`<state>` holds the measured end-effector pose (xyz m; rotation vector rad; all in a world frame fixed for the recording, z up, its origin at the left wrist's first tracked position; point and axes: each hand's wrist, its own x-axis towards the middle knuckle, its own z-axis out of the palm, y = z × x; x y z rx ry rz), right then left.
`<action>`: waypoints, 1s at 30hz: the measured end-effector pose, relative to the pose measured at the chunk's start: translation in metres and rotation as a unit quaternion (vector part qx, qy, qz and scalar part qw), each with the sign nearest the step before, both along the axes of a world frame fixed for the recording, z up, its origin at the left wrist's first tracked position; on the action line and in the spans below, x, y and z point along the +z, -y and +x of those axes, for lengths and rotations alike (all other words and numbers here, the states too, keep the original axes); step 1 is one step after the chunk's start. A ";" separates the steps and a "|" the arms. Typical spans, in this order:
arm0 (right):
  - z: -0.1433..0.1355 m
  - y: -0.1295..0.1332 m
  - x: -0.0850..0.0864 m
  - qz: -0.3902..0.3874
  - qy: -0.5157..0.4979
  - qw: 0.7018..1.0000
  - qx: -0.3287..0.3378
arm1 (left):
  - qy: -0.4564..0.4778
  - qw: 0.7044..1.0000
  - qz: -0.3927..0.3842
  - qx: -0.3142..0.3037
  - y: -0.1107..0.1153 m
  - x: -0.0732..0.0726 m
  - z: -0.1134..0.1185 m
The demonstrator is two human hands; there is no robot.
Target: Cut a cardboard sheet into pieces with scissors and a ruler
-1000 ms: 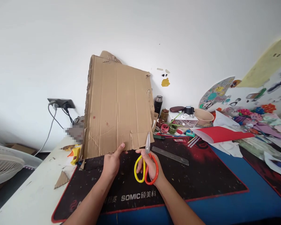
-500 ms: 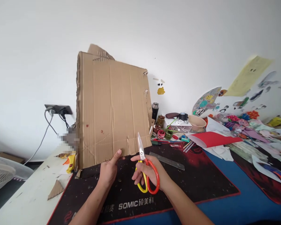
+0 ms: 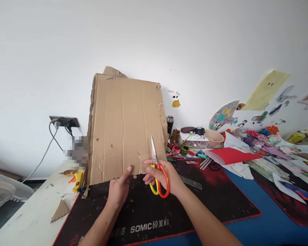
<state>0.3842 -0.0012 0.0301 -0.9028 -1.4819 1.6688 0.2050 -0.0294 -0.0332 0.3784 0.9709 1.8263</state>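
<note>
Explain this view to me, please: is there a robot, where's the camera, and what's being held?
No robot here: this is a person working bare-handed, seen from a camera worn on the head, looking forward and down. The left hand grips the bottom edge of a corrugated cardboard sheet. The right hand holds yellow-and-red-handled scissors pointing upward in front of the sheet. Below, a ruler lies on a black desk mat; red paper lies farther right.

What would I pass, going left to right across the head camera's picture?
White fan → triangular cardboard scrap → yellow tool → large cardboard sheet → scissors → black bottle → round bowl → yellow paper on the wall.
</note>
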 end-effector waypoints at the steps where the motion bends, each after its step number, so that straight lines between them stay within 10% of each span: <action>1: -0.003 -0.004 -0.001 0.002 0.010 1.000 -0.013 | 0.013 1.000 0.004 -0.006 0.000 0.002 0.001; 19: -0.030 -0.016 -0.032 0.090 0.042 0.989 -0.110 | -0.018 0.994 0.033 -0.104 0.003 0.004 0.001; 30: -0.010 -0.002 -0.039 0.039 0.029 0.999 0.015 | 0.007 0.998 0.038 -0.043 -0.002 0.004 0.000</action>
